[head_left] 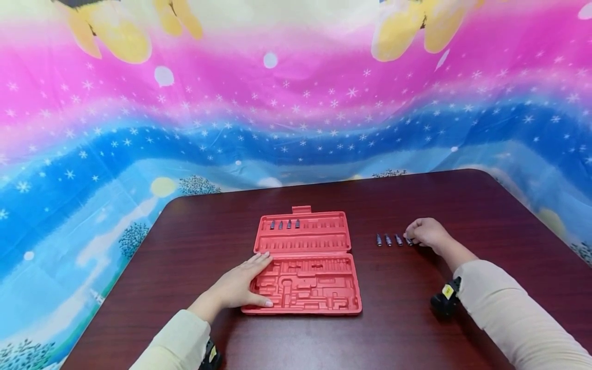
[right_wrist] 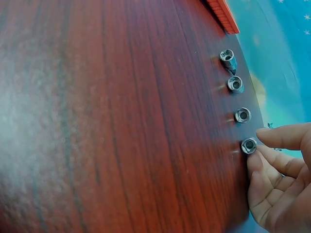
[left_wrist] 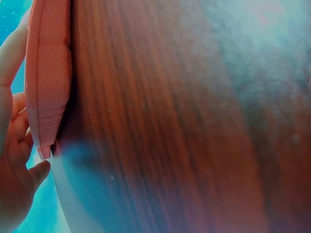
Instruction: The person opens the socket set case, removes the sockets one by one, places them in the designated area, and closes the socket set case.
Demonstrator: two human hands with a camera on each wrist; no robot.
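Note:
A red plastic tool case (head_left: 311, 311) lies unfolded on the table, its moulded slots facing up. My left hand (head_left: 242, 285) rests over the case's left edge with fingers extended and thumb at the lower half; the left wrist view catches the case's outer side (left_wrist: 53, 73) beside the fingers. To the right of the case, several small metal bit sockets (head_left: 388, 240) lie in a row. At the row's right end, my right hand (head_left: 427, 234) pinches the last bit socket (right_wrist: 249, 145) between thumb and fingers. Its round open end faces the right wrist camera.
Several dark bit sockets (head_left: 280, 225) sit in the upper slots of the case's far half, on the left. The dark wooden table (head_left: 208, 221) ends at a rounded far edge, with a patterned curtain (head_left: 296, 103) hanging behind it.

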